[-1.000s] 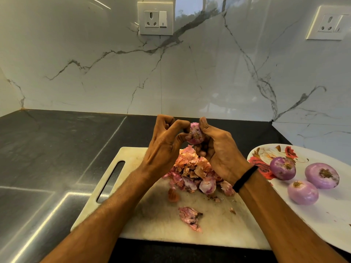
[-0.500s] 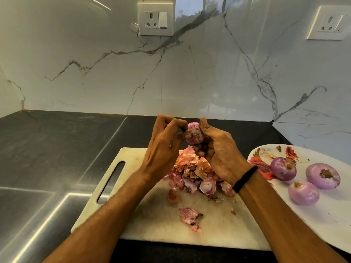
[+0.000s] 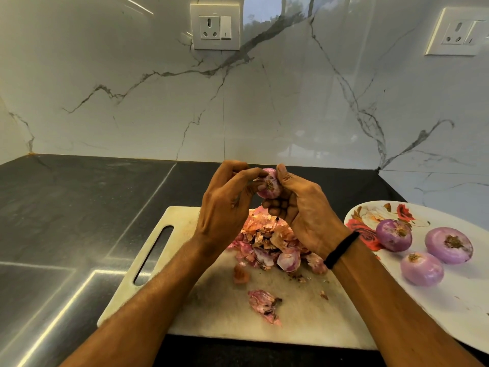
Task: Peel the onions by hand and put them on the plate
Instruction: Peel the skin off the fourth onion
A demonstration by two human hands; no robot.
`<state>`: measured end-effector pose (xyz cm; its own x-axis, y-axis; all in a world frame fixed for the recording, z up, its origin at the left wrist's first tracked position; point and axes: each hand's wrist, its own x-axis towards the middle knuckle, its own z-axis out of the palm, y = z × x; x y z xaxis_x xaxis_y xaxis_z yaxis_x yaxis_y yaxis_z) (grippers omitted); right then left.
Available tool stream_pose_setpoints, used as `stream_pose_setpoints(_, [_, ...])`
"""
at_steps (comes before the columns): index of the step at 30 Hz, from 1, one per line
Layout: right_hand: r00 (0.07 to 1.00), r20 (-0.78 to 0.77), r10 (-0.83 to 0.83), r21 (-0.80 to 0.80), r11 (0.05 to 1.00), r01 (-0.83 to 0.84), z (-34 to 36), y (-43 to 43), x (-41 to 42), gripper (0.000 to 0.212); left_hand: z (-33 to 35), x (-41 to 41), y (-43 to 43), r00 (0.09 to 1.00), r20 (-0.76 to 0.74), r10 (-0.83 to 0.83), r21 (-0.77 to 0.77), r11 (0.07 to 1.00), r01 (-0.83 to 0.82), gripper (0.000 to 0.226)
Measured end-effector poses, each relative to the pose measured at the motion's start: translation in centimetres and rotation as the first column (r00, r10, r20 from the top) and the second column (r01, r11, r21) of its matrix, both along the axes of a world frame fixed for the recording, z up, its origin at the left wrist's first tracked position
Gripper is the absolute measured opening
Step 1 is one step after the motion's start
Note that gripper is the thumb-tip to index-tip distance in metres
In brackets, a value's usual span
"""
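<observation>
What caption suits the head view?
Left hand and right hand peel an onion; three peeled onions lie on the plate.

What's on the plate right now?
Three peeled onions lie on the floral plate. The right forearm covers its near-left rim, and its right side runs out of frame.
</observation>
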<state>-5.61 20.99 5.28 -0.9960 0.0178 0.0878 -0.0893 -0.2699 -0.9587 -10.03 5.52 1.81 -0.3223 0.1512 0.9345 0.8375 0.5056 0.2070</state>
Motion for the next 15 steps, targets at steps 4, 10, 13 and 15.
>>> stream_pose_setpoints(4, [1.0, 0.014, 0.014, -0.026, 1.0, -0.014, 0.07, 0.08, 0.1, 0.045, 0.26, 0.12, -0.06, 1.0, 0.005, 0.001, 0.021, 1.0, -0.001, 0.014])
stream_pose_setpoints(10, [1.0, 0.009, -0.003, -0.049, 0.999, 0.003, 0.15, 0.07, 0.19, 0.042, 0.34, 0.56, 0.28, 0.995, 0.103, -0.009, 0.064, 0.998, 0.002, 0.009])
stream_pose_setpoints(13, [1.0, 0.008, -0.003, -0.094, 0.996, 0.004, 0.14, 0.13, 0.09, 0.038, 0.49, 0.63, 0.2, 0.974, 0.21, -0.082, 0.189, 0.981, 0.042, 0.016])
stream_pose_setpoints(15, [1.0, -0.008, 0.026, -0.146, 0.989, -0.027, 0.16, 0.05, 0.09, 0.036, 0.65, 0.73, 0.05, 0.94, 0.301, -0.159, 0.247, 0.965, 0.084, 0.021])
